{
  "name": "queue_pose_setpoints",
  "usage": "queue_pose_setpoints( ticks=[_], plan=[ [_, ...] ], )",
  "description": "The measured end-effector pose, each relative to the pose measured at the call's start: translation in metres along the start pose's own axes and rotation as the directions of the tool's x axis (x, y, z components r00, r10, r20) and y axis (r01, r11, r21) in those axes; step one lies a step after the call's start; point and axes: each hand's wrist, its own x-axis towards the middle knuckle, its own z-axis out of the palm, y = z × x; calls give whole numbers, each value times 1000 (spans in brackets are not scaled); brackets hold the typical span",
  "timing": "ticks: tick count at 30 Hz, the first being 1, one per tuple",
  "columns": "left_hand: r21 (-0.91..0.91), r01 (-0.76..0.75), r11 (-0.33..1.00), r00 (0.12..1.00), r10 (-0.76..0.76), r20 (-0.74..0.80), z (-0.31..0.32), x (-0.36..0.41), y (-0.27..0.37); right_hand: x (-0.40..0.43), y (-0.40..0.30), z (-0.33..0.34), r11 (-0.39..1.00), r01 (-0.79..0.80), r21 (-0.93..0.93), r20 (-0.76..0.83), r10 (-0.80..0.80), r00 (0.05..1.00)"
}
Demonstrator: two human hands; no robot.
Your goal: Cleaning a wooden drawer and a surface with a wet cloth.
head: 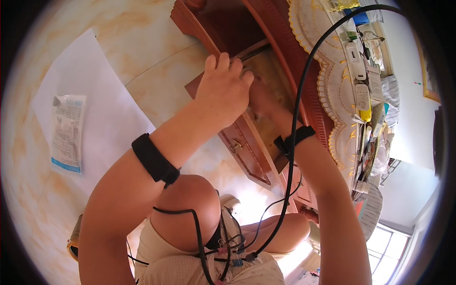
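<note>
An open wooden drawer with a brass-coloured pull juts from a reddish-brown cabinet. My left hand lies over the drawer's far part, fingers curled at its edge; what is under the palm is hidden. My right hand, blurred, reaches inside the drawer close beside the left, and its fingers are partly covered. Whether either hand holds something cannot be made out. Each forearm wears a black strap. At the left, a printed plastic packet rests on a large white sheet on the floor.
A lace-edged cloth covers the cabinet top, which bears a white power strip, a remote control and several small items. A thick black cable arcs past my right forearm down to my lap. Marbled tiles form the floor.
</note>
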Motion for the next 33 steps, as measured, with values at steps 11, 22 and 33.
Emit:
queue_pose_setpoints(
  ticks=[11, 22, 33],
  plan=[
    [-38, 7, 999, 1000, -8, -26, 1, 4, 5, 69, 99, 40, 776, -422, -469, -190, 378, 906],
    [-30, -34, 999, 999, 33, -28, 0, 2, -2, 9, 68, 11, 794, -593, -135, -169, 571, 803],
    [-3, -43, 999, 999, 43, 23, -3, 3, 1, -104, 123, 51, 593, -787, -170, 33, 802, 597]
  ],
)
